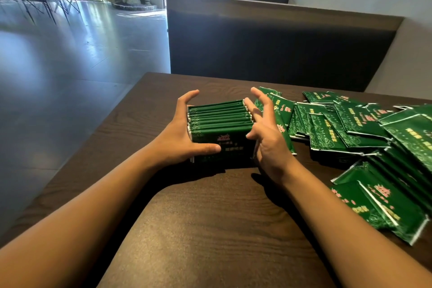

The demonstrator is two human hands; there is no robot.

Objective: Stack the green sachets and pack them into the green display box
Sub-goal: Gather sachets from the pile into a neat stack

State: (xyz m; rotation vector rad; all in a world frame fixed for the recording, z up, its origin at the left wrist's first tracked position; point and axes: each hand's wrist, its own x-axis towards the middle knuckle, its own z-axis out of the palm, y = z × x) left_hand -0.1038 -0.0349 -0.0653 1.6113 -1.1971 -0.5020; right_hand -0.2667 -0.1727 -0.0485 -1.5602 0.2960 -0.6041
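Note:
A block of several green sachets (219,119) stands on edge in the middle of the dark wooden table (210,206). The front one shows a pink logo and yellow print. My left hand (184,133) presses its palm against the block's left end, thumb lying along the front face, fingers spread and lifted above the top. My right hand (266,133) touches the right end with spread, nearly straight fingers. Whether a display box surrounds the block I cannot tell.
A loose heap of green sachets (350,128) covers the table's right side, reaching the near right edge. A dark padded bench back (268,40) rises behind the table. The table's left edge drops to a grey polished floor (58,65).

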